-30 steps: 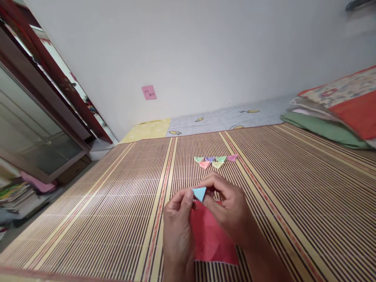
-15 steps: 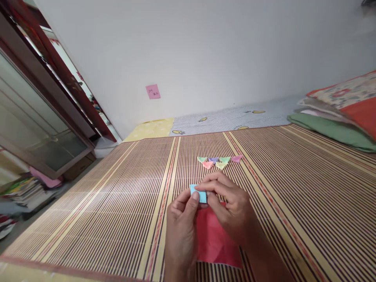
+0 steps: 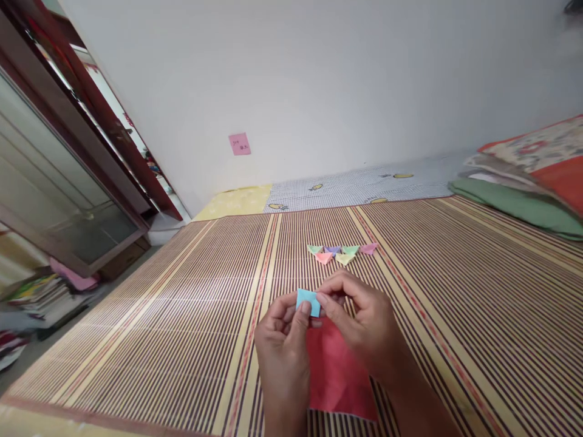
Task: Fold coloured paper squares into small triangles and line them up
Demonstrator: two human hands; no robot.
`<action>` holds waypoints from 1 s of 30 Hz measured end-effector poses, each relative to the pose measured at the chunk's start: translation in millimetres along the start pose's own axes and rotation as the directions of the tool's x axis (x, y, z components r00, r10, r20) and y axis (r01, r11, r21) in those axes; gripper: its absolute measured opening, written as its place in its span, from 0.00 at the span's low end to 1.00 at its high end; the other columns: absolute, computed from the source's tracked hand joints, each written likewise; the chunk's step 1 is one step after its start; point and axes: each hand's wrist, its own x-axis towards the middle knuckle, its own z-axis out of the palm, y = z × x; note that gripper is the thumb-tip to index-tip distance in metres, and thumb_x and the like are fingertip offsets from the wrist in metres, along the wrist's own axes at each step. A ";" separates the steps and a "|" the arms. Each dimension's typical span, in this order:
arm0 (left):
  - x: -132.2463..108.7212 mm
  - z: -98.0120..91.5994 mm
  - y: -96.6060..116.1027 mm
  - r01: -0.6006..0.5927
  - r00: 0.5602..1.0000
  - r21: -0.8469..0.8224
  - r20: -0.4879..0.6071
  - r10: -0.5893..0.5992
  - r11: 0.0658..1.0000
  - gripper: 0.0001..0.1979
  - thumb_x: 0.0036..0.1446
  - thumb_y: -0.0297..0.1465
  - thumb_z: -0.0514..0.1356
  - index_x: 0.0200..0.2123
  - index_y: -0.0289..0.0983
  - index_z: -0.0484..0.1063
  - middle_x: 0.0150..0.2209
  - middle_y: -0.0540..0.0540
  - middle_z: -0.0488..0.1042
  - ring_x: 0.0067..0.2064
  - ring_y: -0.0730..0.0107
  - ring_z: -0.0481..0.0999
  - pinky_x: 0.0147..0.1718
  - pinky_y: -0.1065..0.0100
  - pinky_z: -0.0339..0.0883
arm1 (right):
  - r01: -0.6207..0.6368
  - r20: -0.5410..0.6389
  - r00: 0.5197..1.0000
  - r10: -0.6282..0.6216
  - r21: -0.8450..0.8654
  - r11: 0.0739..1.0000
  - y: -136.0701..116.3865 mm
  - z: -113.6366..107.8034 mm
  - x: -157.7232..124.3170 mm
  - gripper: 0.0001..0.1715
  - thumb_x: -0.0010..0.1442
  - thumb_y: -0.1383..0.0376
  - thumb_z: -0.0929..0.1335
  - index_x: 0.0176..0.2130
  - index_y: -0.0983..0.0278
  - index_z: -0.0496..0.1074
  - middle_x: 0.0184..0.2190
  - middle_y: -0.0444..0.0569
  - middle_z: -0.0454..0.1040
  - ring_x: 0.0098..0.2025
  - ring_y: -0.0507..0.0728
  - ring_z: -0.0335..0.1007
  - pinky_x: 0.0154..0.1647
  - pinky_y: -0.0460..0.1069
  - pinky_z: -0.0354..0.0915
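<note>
Light-blue folded-paper square, seemingly unfinished, sits pinched between left hand and right hand, above a red paper sheet; beyond, six small pastel folded-paper triangles look finished.

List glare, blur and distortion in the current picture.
Head view: glare whitens the striped mat left of the blue paper; head view: the dark red door slants, perhaps from lens or tilt; head view: writing on the pink note is too soft to read.

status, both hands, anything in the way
Left grip and right grip pinching small, squarish light-blue paper. Creased red paper sheet close by on brown striped mat. Nothing visibly blocking.
</note>
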 end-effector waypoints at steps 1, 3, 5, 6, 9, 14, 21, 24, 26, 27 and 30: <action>-1.0 0.8 0.5 -0.004 1.000 -0.003 -0.003 0.004 1.000 0.11 0.56 0.36 0.70 0.38 0.35 0.80 0.31 0.45 0.82 0.31 0.67 0.80 0.32 0.67 0.76 | 0.026 -0.009 1.000 -0.026 -0.022 0.999 -1.3 -0.3 0.3 0.08 0.64 0.70 0.68 0.31 0.63 0.73 0.29 0.44 0.72 0.32 0.53 0.68 0.33 0.49 0.64; -2.3 1.0 1.3 -0.003 1.000 -0.006 0.022 0.003 1.000 0.15 0.56 0.36 0.70 0.44 0.36 0.79 0.30 0.47 0.80 0.30 0.69 0.79 0.32 0.69 0.75 | 0.026 0.019 1.000 -0.025 -0.006 1.000 -2.5 -0.9 0.6 0.08 0.64 0.70 0.68 0.31 0.63 0.73 0.29 0.44 0.72 0.32 0.53 0.68 0.33 0.49 0.64; -2.8 -0.1 1.7 -0.003 0.996 0.010 0.089 0.002 1.000 0.20 0.57 0.35 0.70 0.52 0.38 0.77 0.27 0.50 0.77 0.28 0.72 0.77 0.31 0.71 0.73 | -0.037 0.081 0.996 0.031 0.063 0.997 -2.1 -1.4 0.0 0.08 0.64 0.69 0.69 0.32 0.63 0.74 0.29 0.44 0.72 0.31 0.53 0.68 0.33 0.49 0.65; -2.6 -0.6 1.5 -0.004 0.992 0.018 0.127 0.001 1.000 0.22 0.57 0.34 0.70 0.55 0.39 0.75 0.26 0.52 0.76 0.27 0.73 0.75 0.30 0.72 0.71 | -0.073 0.105 0.992 0.062 0.102 0.992 -1.5 -1.4 -0.6 0.08 0.64 0.68 0.69 0.32 0.63 0.75 0.29 0.43 0.71 0.31 0.53 0.67 0.32 0.48 0.65; -0.8 -0.8 -0.8 0.014 0.984 -0.001 0.177 -0.013 1.000 0.24 0.54 0.31 0.72 0.55 0.40 0.74 0.26 0.53 0.75 0.27 0.74 0.74 0.30 0.73 0.70 | -0.163 0.070 0.986 0.152 0.198 0.967 1.1 0.1 -3.0 0.10 0.65 0.65 0.69 0.31 0.63 0.74 0.27 0.43 0.69 0.28 0.52 0.66 0.28 0.47 0.65; 0.5 0.4 -6.2 0.079 0.967 0.036 0.240 -0.085 0.996 0.09 0.52 0.31 0.73 0.32 0.36 0.75 0.25 0.49 0.78 0.26 0.73 0.75 0.28 0.72 0.70 | -0.263 -0.010 0.960 0.280 0.312 0.913 3.8 4.4 -4.6 0.11 0.64 0.61 0.71 0.31 0.63 0.73 0.23 0.41 0.68 0.23 0.49 0.62 0.21 0.44 0.62; -5.1 1.6 4.6 0.062 0.942 0.143 0.320 -0.106 0.988 0.14 0.64 0.37 0.62 0.28 0.36 0.75 0.23 0.47 0.77 0.24 0.72 0.72 0.27 0.71 0.65 | -0.345 0.194 0.938 0.286 0.461 0.818 2.2 -0.7 -0.9 0.11 0.63 0.62 0.71 0.30 0.62 0.71 0.14 0.36 0.63 0.13 0.49 0.60 0.14 0.44 0.59; -4.6 0.9 7.5 -0.012 0.945 0.234 0.320 -0.066 0.972 0.19 0.67 0.40 0.58 0.26 0.37 0.74 0.23 0.48 0.75 0.25 0.71 0.71 0.29 0.69 0.64 | -0.356 0.190 0.934 0.303 0.417 0.836 4.3 -2.3 -0.2 0.12 0.63 0.62 0.70 0.29 0.62 0.70 0.14 0.37 0.64 0.14 0.50 0.63 0.17 0.45 0.61; -3.9 -0.1 6.4 -0.073 0.962 0.306 0.272 -0.014 0.949 0.19 0.67 0.41 0.59 0.25 0.38 0.72 0.22 0.49 0.73 0.26 0.70 0.70 0.29 0.69 0.63 | -0.348 0.129 0.937 0.323 0.346 0.871 6.7 -1.8 -0.2 0.12 0.61 0.63 0.71 0.27 0.63 0.71 0.17 0.39 0.67 0.18 0.50 0.65 0.21 0.46 0.62; -3.5 -0.7 5.3 -0.086 0.968 0.329 0.250 0.001 0.940 0.20 0.66 0.41 0.59 0.24 0.38 0.71 0.22 0.50 0.71 0.26 0.71 0.69 0.28 0.70 0.62 | -0.349 0.105 0.937 0.333 0.319 0.881 8.0 -1.3 -0.2 0.13 0.60 0.62 0.72 0.26 0.63 0.71 0.18 0.40 0.68 0.20 0.50 0.65 0.22 0.46 0.62; -2.5 -2.0 1.6 -0.029 0.967 0.266 0.250 -0.040 0.963 0.22 0.66 0.42 0.59 0.21 0.38 0.68 0.19 0.52 0.67 0.23 0.72 0.64 0.26 0.70 0.59 | -0.384 0.132 0.923 0.360 0.327 0.863 12.2 0.1 -0.5 0.14 0.60 0.60 0.72 0.26 0.63 0.71 0.18 0.41 0.69 0.21 0.51 0.65 0.23 0.47 0.63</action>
